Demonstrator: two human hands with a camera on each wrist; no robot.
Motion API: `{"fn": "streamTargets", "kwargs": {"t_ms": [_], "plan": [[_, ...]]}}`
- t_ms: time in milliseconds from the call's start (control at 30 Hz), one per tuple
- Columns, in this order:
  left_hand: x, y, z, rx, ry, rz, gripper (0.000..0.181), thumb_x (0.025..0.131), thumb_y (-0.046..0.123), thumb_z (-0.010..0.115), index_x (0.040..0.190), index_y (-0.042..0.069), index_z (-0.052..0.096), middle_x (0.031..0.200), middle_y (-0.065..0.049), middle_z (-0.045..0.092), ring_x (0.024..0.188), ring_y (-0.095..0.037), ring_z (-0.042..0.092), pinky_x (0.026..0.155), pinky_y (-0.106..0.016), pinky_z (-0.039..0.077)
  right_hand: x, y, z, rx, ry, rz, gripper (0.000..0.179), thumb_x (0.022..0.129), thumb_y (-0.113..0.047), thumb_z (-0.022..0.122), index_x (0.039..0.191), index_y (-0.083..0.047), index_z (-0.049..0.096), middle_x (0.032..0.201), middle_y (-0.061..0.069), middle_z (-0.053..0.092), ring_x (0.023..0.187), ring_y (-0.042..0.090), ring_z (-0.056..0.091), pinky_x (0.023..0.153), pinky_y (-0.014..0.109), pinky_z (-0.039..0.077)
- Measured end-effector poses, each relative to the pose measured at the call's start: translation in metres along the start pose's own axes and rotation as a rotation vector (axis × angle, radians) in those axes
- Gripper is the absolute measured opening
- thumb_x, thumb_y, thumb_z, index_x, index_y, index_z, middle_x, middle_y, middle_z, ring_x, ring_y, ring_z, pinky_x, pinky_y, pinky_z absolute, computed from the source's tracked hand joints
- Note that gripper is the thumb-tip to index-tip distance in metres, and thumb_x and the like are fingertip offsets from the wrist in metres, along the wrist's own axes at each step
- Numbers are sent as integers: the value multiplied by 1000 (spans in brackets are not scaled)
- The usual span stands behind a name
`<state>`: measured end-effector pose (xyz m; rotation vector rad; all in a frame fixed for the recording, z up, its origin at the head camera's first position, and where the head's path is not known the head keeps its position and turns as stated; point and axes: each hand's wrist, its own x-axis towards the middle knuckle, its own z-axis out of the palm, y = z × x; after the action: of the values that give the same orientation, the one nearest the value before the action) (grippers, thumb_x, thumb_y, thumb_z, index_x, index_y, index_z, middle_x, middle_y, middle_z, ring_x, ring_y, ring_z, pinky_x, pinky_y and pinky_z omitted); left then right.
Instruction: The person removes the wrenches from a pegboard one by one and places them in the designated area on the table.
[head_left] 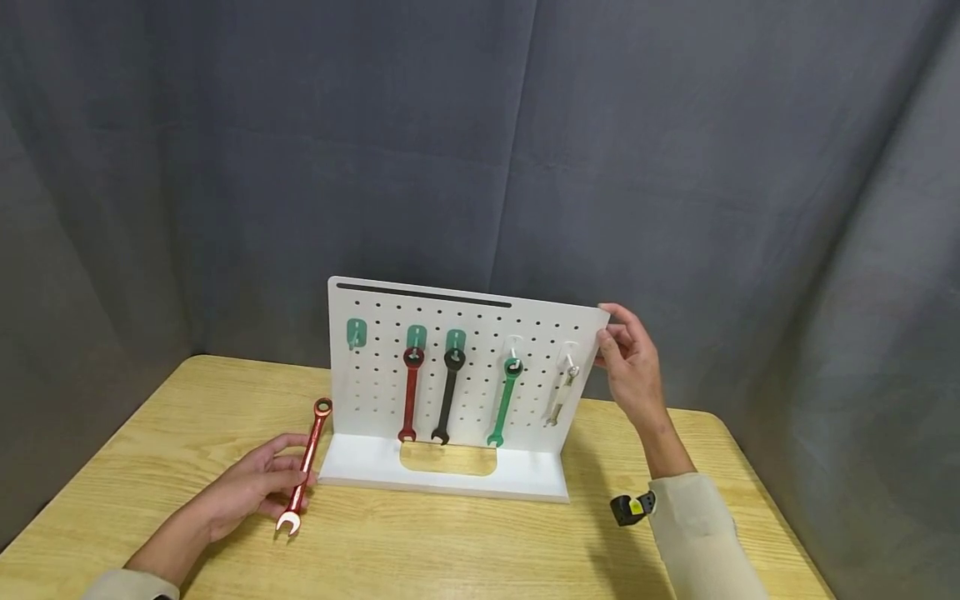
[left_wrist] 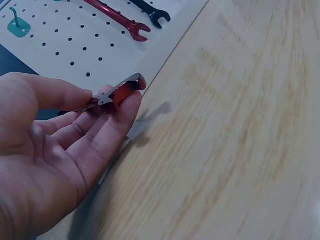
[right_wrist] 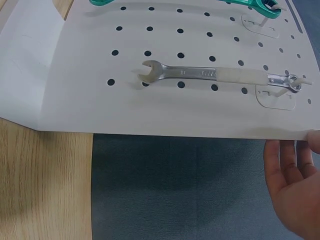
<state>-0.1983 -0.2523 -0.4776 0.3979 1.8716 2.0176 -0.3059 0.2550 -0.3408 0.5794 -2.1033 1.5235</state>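
The red wrench [head_left: 309, 454] had a glossy, metallic shaft, a ring at its far end and a bright forked jaw at the near end. The left hand [head_left: 251, 487] pinched it between thumb and fingers, just left of the white pegboard [head_left: 558, 315], over the worktop [head_left: 420, 550]. The right hand [head_left: 633, 371] gripped the board's upper right corner, thumb in front and fingers behind.

Bare wood ran along the front of the base and past both of its sides, with rounded corners at the worktop's back. The board was a smooth, thin panel with rows of round holes, a long slot near its top edge and a rounded cutout in its base. From its hooks hung a dark red wrench [head_left: 410, 404], a black wrench [head_left: 447, 400], a green wrench [head_left: 504, 404] and a smaller silver wrench [head_left: 562, 395]; the leftmost teal hook [head_left: 356, 333] was bare. Grey fabric [head_left: 390, 150] draped behind.
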Motion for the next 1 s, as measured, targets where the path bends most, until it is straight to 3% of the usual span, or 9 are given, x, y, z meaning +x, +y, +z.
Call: {"fn": "streamTargets", "kwargs": {"t_ms": [233, 767, 1000], "plan": [[4, -2, 0, 31, 18, -31, 52, 105, 6, 56, 147, -6, 27, 107, -15, 65, 87, -28, 71, 69, -41, 61, 1, -1, 1, -3, 0, -14, 40, 107, -8, 55, 147, -12, 53, 112, 21, 64, 92, 18, 66, 81, 26, 59], [1, -3, -4, 74, 19, -76, 66, 106, 9, 54, 152, -17, 15, 109, -17, 65, 88, -29, 70, 74, -46, 61, -1, -4, 2, -26, -4, -4, 42, 107, -2, 53, 148, -7, 50, 113, 24, 64, 93, 18, 66, 81, 27, 59], [0, -1, -6, 94, 35, -90, 64, 106, 7, 54, 149, -22, 16, 109, -15, 68, 88, -30, 71, 74, -44, 61, 0, 2, 1, 15, -2, -20, 42, 106, -2, 54, 148, -6, 50, 113, 26, 63, 91, 17, 66, 79, 24, 58]]}}
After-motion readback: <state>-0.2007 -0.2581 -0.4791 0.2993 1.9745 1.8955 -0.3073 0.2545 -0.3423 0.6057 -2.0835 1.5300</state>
